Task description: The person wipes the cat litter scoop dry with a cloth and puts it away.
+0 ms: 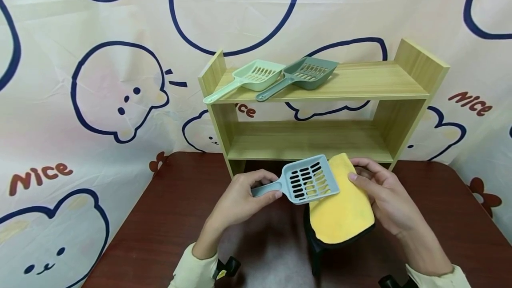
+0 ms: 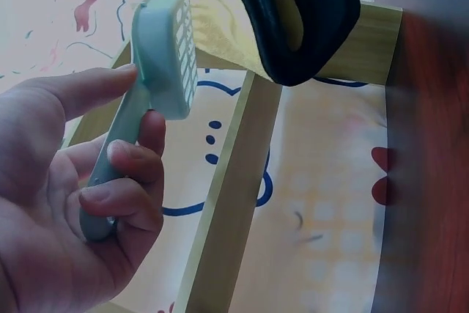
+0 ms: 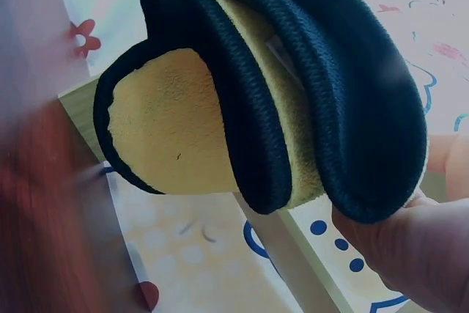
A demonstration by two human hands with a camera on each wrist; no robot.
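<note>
My left hand (image 1: 243, 195) grips a light blue slotted litter scoop (image 1: 301, 180) by its handle, thumb along the top and fingers curled around it. In the left wrist view the scoop (image 2: 160, 53) is seen from the side. A yellow cloth (image 1: 343, 217) with black edging is held at its right edge by my right hand (image 1: 390, 199), thumb on the front. The right wrist view shows the cloth (image 3: 172, 122) folded in layers, with a dark side. The scoop's head overlaps the cloth in the head view; whether they touch I cannot tell.
A wooden two-tier shelf (image 1: 312, 141) stands behind my hands. On its top board lie a pale green scoop (image 1: 260, 75) and a dark green scoop (image 1: 311, 74), handles overhanging the front edge. Beneath is a dark red-brown table (image 1: 172, 217); a printed curtain (image 1: 120, 168) hangs behind.
</note>
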